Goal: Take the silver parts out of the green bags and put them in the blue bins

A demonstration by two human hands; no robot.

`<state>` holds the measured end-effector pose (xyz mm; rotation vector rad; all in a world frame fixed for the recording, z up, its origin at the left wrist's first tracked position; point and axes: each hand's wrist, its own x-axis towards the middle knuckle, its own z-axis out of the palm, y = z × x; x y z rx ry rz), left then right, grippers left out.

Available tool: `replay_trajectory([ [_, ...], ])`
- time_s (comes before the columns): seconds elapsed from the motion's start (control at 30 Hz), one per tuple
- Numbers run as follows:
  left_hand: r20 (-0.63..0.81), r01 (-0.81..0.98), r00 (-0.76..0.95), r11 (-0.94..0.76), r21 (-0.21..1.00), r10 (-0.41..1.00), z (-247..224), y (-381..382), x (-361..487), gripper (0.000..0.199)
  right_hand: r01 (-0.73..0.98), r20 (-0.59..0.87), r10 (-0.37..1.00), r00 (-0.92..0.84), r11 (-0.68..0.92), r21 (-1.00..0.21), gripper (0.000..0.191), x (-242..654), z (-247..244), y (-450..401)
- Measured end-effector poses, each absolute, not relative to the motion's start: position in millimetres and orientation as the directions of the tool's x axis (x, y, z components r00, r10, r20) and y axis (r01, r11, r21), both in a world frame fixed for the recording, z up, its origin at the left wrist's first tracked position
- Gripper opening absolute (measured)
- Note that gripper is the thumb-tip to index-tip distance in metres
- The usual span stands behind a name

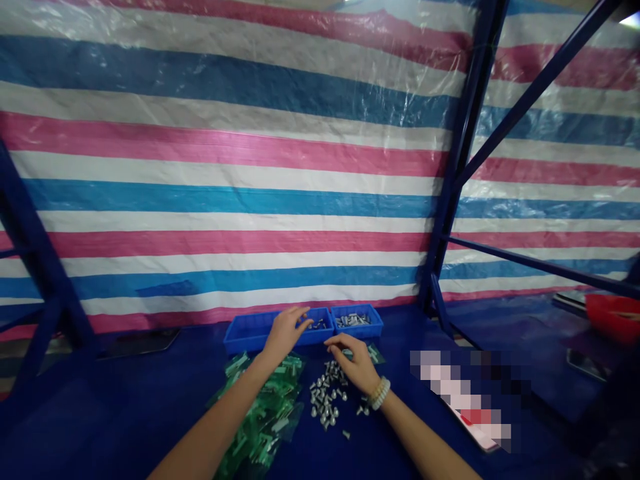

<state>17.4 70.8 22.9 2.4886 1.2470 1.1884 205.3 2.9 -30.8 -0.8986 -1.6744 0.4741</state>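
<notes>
My left hand (pixel 286 333) is over the long blue bin (pixel 245 333), thumb and fingers apart, with nothing visible between them. Small metal parts (pixel 316 325) lie in that bin's right section, just beyond the fingertips. My right hand (pixel 354 362), a pale beaded bracelet on its wrist, hovers above the loose screws (pixel 327 397). Its fingers are curled together toward the left; whatever they pinch is too small to make out. Below my left forearm lies a heap of green-tinted plastic bags (pixel 273 407) with small parts inside.
A smaller blue bin (pixel 356 320) of metal pieces stands beside the long one. Behind my right hand lies a small bag (pixel 375 353). A partly blurred pink item (pixel 483 427) is at the right, a red bowl (pixel 613 319) farther off. Blue posts (pixel 450 193) frame the striped sheet (pixel 240 200).
</notes>
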Motion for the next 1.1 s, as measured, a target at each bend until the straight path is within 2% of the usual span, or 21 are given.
replay_trajectory([
  [0.07,0.517,0.623,0.476,-0.687,0.373,0.712,19.5,60.1,13.3,0.022,0.315,0.638,0.767,-0.071,0.625,-0.715,0.017,205.3,-30.7,2.4],
  [0.17,0.303,0.617,0.666,-0.731,0.290,0.682,11.4,32.7,5.8,0.017,0.310,0.644,0.762,-0.067,0.630,-0.713,0.017,204.1,-30.4,1.6],
  [0.27,0.164,0.619,0.725,-0.737,0.273,0.669,5.6,11.0,2.0,0.016,0.308,0.654,0.753,-0.074,0.641,-0.703,0.017,202.8,-30.7,1.5],
  [0.4,0.115,0.599,0.750,-0.743,0.299,0.651,0.4,4.3,5.1,0.024,0.314,0.657,0.751,-0.064,0.640,-0.701,0.018,202.3,-31.0,1.6],
  [0.57,0.170,0.590,0.715,-0.716,0.374,0.678,-10.8,10.9,7.4,0.026,0.320,0.659,0.750,-0.060,0.640,-0.699,0.017,203.0,-30.0,1.2],
  [0.7,0.243,0.511,0.708,-0.719,0.471,0.663,-13.7,12.0,7.3,0.030,0.327,0.662,0.747,-0.065,0.643,-0.693,0.017,203.5,-29.4,0.8],
  [0.83,0.363,0.358,0.556,-0.610,0.707,0.748,-11.3,10.7,11.1,0.018,0.334,0.670,0.739,-0.073,0.651,-0.681,0.018,203.2,-26.6,-1.9],
  [0.9,0.345,0.231,0.454,-0.483,0.845,0.821,-11.1,10.5,12.9,0.013,0.332,0.688,0.720,-0.085,0.672,-0.662,0.017,202.3,-23.7,-4.7],
  [0.97,0.276,0.124,0.387,-0.346,0.930,0.880,-12.3,10.6,13.6,0.020,0.314,0.710,0.696,-0.109,0.702,-0.639,0.018,200.9,-20.5,-8.1],
  [1.1,0.182,0.034,0.315,-0.203,0.979,0.932,-16.4,10.7,13.2,0.032,0.248,0.727,0.666,-0.167,0.742,-0.623,0.020,197.5,-15.1,-13.8],
])
